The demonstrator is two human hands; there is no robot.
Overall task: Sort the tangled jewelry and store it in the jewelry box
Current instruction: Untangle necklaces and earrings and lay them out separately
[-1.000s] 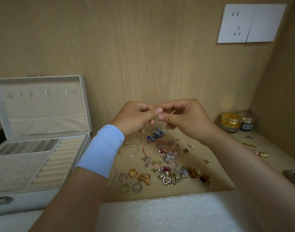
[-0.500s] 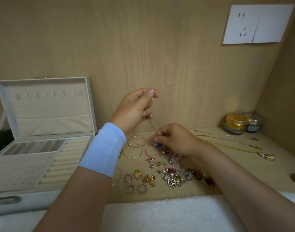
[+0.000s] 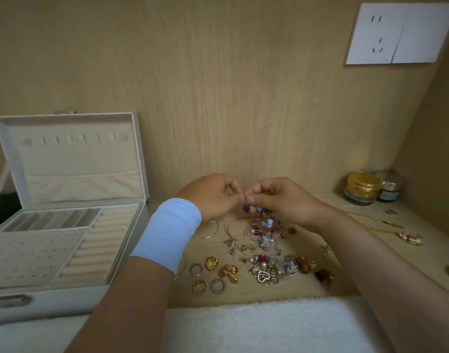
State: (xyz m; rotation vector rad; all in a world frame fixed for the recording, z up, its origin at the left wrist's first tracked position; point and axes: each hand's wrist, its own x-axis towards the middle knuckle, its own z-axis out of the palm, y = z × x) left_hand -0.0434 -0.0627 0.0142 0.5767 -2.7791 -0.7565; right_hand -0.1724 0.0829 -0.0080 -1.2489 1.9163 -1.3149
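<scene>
A tangled jewelry pile (image 3: 265,253) of rings, charms and a pink cord lies on the wooden desk. Just above its far edge my left hand (image 3: 213,197) and my right hand (image 3: 277,200) meet fingertip to fingertip, both pinching a thin chain (image 3: 240,193) whose blue-bead piece (image 3: 251,207) hangs below the fingers. The white jewelry box (image 3: 65,299) stands open at the left, its ring rolls and stud panel showing nothing in them. Loose rings (image 3: 208,276) and a gold bow charm (image 3: 228,272) lie at the pile's near left.
Two cosmetic jars (image 3: 371,191) stand at the back right corner. Gold necklaces (image 3: 386,224) stretch across the right of the desk. Silver hoops (image 3: 209,231) lie under my left wrist. A white towel (image 3: 256,324) covers the front edge. Wooden walls close in behind and on the right.
My left hand came down from its raised position and my right hand lifted off the pile. They now meet again above the pile, pinching the chain together.
</scene>
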